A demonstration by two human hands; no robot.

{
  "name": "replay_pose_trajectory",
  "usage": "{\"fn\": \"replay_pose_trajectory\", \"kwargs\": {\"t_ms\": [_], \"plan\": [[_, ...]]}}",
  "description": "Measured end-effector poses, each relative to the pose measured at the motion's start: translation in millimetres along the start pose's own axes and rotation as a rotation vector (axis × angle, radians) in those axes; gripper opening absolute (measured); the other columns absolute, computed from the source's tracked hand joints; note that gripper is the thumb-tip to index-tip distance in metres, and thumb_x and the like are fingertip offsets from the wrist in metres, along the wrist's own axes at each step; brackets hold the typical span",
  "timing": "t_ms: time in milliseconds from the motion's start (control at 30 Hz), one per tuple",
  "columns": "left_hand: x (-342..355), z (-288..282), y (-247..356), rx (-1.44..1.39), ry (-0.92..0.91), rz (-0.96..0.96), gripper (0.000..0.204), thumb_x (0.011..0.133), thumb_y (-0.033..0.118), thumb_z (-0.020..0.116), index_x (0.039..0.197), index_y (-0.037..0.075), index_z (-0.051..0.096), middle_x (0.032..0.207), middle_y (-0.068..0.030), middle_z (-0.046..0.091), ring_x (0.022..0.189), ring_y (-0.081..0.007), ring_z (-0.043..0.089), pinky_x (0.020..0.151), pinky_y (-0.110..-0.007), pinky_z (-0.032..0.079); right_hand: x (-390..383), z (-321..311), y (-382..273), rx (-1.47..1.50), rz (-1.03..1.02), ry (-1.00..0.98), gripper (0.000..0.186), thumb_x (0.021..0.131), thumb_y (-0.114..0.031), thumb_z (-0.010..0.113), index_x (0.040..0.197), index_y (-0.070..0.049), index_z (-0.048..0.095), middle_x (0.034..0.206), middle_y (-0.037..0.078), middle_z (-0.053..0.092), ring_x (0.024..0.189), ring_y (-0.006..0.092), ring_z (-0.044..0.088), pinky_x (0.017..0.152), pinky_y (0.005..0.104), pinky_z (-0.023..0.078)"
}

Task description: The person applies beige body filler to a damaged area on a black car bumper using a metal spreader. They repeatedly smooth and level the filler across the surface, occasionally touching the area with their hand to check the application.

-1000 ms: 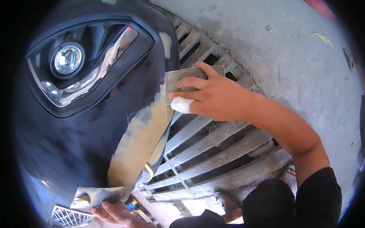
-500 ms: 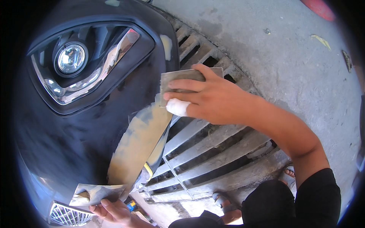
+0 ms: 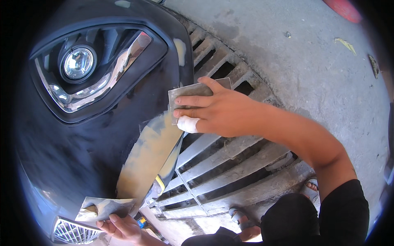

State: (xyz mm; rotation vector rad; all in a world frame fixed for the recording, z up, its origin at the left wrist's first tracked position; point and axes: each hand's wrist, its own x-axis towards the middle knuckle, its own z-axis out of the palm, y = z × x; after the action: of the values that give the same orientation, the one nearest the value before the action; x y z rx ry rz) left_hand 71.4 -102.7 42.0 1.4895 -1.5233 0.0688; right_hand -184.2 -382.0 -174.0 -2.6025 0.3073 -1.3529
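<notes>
Right hand [image 3: 221,110]: fingers splayed over the upper face of a flat grey spreader [image 3: 189,91], gripping it. White wrap [image 3: 188,124] on the nearest visible digit. We have the spreader's left side overlapping the far end of the tan filler patch [image 3: 152,151]; can't tell whether its edge presses on the surface.

Left hand [image 3: 123,227]: near left, fingertips pinching the near edge of a second metal plate [image 3: 107,210], tilted, small lump of filler [image 3: 91,212] toward its left end. That plate overlaps the near end of the patch in our view; contact unclear.

Patch runs near to far down the right side of the dark car body panel [image 3: 94,156]. Headlight [image 3: 78,63] sits far left; small pale spot [image 3: 179,51] right of it. Slatted floor grate [image 3: 254,192] lies right of the panel, partly under our right hand.
</notes>
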Motion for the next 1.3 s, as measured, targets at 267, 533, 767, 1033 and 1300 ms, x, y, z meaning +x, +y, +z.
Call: {"fn": "replay_pose_trajectory", "kwargs": {"t_ms": [267, 533, 767, 1033, 1300], "plan": [[1.0, -0.7, -1.2, 0.035, -0.035, 0.017, 0.038, 0.099, 0.008, 0.053, 0.135, 0.007, 0.045, 0.143, -0.0191, 0.048, 0.125, -0.0312, 0.051, 0.110, -0.044, 0.038, -10.8, -1.9, -10.3, -0.028, 0.049, -0.044, 0.023, 0.093, -0.018, 0.055, 0.113, -0.015, 0.066, 0.131, 0.000, 0.064, 0.135, 0.0197, 0.046, 0.102, 0.0642, 0.037], [-0.9, 0.2, 0.8, 0.020, -0.017, -0.013, 0.038, 0.099, 0.009, 0.054, 0.136, 0.007, 0.044, 0.143, -0.0188, 0.048, 0.125, -0.0302, 0.051, 0.109, -0.044, 0.038, -1.9, 6.2, -15.7, 0.002, 0.025, 0.008, 0.023, 0.092, -0.019, 0.056, 0.111, -0.014, 0.068, 0.131, 0.001, 0.064, 0.134, 0.0199, 0.047, 0.103, 0.0641, 0.036], [-2.1, -3.4, -3.6, 0.014, -0.023, 0.014, 0.038, 0.099, 0.008, 0.053, 0.136, 0.009, 0.045, 0.143, -0.0180, 0.048, 0.125, -0.0300, 0.051, 0.110, -0.044, 0.038, -9.9, -7.4, -11.0, -0.041, 0.021, -0.063, 0.018, 0.090, -0.018, 0.058, 0.102, -0.014, 0.071, 0.130, 0.001, 0.064, 0.134, 0.0196, 0.046, 0.104, 0.0637, 0.035], [-2.8, -4.3, -1.7, 0.054, -0.028, 0.003, 0.039, 0.099, 0.010, 0.054, 0.136, 0.007, 0.045, 0.142, -0.0182, 0.049, 0.124, -0.0299, 0.051, 0.109, -0.044, 0.039, -9.6, -1.4, -1.6, 0.006, 0.037, -0.067, 0.027, 0.088, -0.015, 0.061, 0.114, -0.017, 0.063, 0.136, -0.002, 0.060, 0.137, 0.0202, 0.045, 0.108, 0.0656, 0.034], [-1.5, 0.4, 0.3, 0.044, -0.011, 0.018, 0.040, 0.098, 0.010, 0.053, 0.136, 0.005, 0.043, 0.144, -0.0198, 0.047, 0.125, -0.0312, 0.050, 0.110, -0.044, 0.037, -6.4, -3.8, 17.1, -0.045, 0.029, -0.065, 0.026, 0.086, -0.012, 0.063, 0.111, -0.017, 0.067, 0.137, -0.005, 0.060, 0.139, 0.0162, 0.041, 0.111, 0.0612, 0.032]]}}
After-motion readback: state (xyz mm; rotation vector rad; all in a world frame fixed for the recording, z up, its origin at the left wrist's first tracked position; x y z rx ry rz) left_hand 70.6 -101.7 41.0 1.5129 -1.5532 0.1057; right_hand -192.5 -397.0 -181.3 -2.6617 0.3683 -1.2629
